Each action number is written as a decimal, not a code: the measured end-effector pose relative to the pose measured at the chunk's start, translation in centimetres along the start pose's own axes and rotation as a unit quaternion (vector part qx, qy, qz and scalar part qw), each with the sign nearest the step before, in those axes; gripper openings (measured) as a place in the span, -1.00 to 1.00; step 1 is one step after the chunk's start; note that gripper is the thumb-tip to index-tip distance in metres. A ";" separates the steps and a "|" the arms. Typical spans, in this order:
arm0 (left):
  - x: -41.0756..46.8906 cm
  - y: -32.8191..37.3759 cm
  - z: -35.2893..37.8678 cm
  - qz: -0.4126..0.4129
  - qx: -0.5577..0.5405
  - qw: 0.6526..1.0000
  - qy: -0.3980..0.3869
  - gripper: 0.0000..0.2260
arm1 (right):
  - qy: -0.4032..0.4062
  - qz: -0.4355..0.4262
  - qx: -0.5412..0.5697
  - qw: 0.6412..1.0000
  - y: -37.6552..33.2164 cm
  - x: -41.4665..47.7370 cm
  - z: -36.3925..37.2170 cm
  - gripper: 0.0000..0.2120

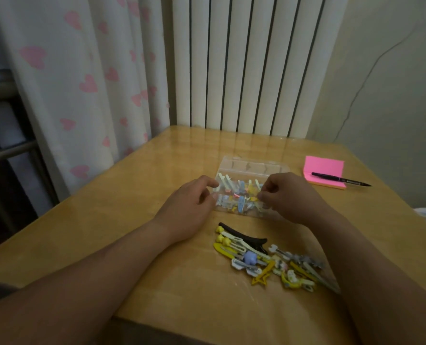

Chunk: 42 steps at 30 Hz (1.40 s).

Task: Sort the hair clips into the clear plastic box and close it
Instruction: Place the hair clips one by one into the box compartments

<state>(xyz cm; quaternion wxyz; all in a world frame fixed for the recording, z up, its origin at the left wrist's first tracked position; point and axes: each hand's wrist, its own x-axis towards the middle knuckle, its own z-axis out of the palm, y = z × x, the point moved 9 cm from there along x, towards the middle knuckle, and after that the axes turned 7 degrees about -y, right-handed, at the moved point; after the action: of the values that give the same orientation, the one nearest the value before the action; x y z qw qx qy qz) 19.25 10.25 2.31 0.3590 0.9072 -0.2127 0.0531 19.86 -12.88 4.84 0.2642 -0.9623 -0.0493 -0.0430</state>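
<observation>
Two hands are working at the clear plastic box (239, 207), which is sitting near the middle of the desk (182, 295) with its lid (251, 166) lying open behind it. The left hand (194, 200) is bracing the box's left wall, thumb and forefinger curled against it. That looks like the right idea, pinning a light box while the other hand is feeding it. Inside, cream, blue and yellow clips are lying in what seem to be two rows. The right hand (291, 195) is hovering over the box's right side with its fingers bunched together; whether they are pinching a clip I cannot tell. Clips should be going in flat and lengthwise, so that the lid can be closing cleanly. Loose hair clips (269, 260) are waiting on the desk just in front of the box, a long black clip (241, 236) among them. Far right, a pen (339, 180) is lying across a pink sticky-note pad (324, 168).
</observation>
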 end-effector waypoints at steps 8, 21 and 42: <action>0.1 -0.3 0.0 -0.004 -0.014 1.000 0.003 -0.78 | 0.003 -0.002 -0.004 1.000 0.0 0.0 0.0 -0.92; 0.3 0.0 0.0 -0.004 -0.008 1.000 -0.001 -0.84 | 0.018 -0.024 0.007 1.000 0.2 -0.1 -0.3 -0.93; 0.7 0.1 0.0 -0.004 -0.004 1.000 -0.006 -0.80 | -0.357 -0.037 -0.117 0.926 -1.4 -5.9 -0.7 -0.85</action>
<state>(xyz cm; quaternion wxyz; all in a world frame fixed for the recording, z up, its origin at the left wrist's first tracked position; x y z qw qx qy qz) 19.79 9.93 2.52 0.3616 0.9070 -0.2111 0.0457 13.76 -12.48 5.55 0.1133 -0.9356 -0.1704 0.2878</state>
